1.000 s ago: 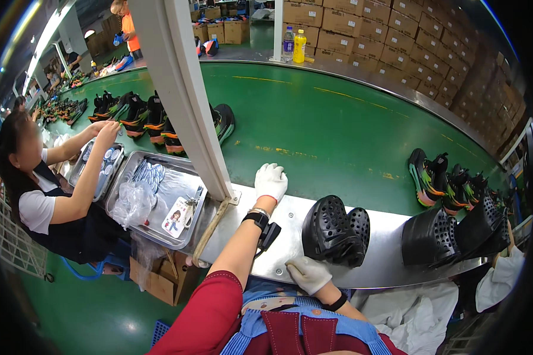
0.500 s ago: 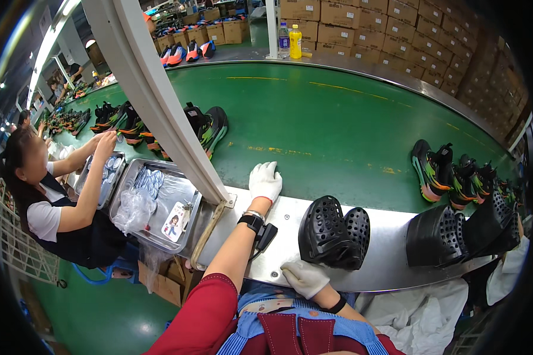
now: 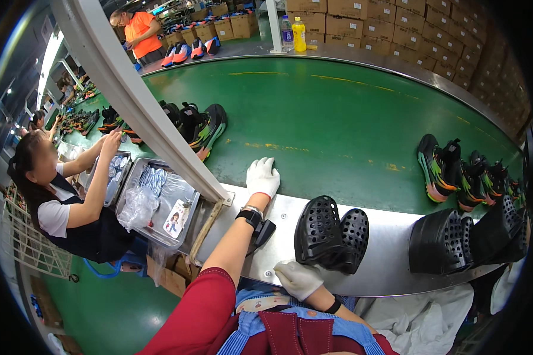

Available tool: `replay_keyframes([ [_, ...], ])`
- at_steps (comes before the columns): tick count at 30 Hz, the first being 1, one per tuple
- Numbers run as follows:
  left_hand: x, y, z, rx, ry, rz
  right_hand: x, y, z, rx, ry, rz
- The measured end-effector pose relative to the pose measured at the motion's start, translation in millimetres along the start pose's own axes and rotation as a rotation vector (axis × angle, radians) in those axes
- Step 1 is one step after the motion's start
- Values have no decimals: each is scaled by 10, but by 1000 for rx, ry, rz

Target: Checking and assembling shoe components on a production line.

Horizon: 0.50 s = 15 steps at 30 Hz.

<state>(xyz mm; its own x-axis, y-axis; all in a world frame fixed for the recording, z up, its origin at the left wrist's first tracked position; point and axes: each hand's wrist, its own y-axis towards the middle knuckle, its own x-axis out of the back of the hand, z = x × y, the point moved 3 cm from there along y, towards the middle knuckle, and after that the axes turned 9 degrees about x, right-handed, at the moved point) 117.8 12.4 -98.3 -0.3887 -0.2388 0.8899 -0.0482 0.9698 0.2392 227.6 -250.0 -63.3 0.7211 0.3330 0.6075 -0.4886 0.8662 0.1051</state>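
My left hand (image 3: 262, 177), in a white glove, lies palm down at the near edge of the green conveyor belt (image 3: 314, 136). Its fingers are stretched out and nothing is in them. My right hand (image 3: 300, 280), also gloved, is curled closed on the near edge of the steel ledge (image 3: 281, 234), with nothing visible in it. Just beyond and right of it stands a pair of black perforated, clog-like forms (image 3: 328, 234). Black sneakers with green and orange soles (image 3: 208, 131) sit on the belt to the left, past my left hand.
A white post (image 3: 142, 100) rises at my left, beside steel trays (image 3: 190, 228) and a seated co-worker (image 3: 77, 201). More black forms (image 3: 435, 242) and sneakers (image 3: 441, 168) are at right. Two bottles (image 3: 299, 34) and stacked cartons (image 3: 382, 26) stand beyond the belt.
The view has shifted slightly, bringing a person in orange into sight at the far left. More of the sneakers shows beside the post. Both my hands keep nearly the same places.
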Motion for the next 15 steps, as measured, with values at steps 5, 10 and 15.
replay_keyframes([
  [5,23,17,-47,33,41,7,-203,-21,-211,89,66,1],
  [10,10,24,-39,30,89,-11,-144,5,-152,144,62,-24],
  [15,9,51,-59,56,125,-15,-38,31,-86,159,12,-12],
])
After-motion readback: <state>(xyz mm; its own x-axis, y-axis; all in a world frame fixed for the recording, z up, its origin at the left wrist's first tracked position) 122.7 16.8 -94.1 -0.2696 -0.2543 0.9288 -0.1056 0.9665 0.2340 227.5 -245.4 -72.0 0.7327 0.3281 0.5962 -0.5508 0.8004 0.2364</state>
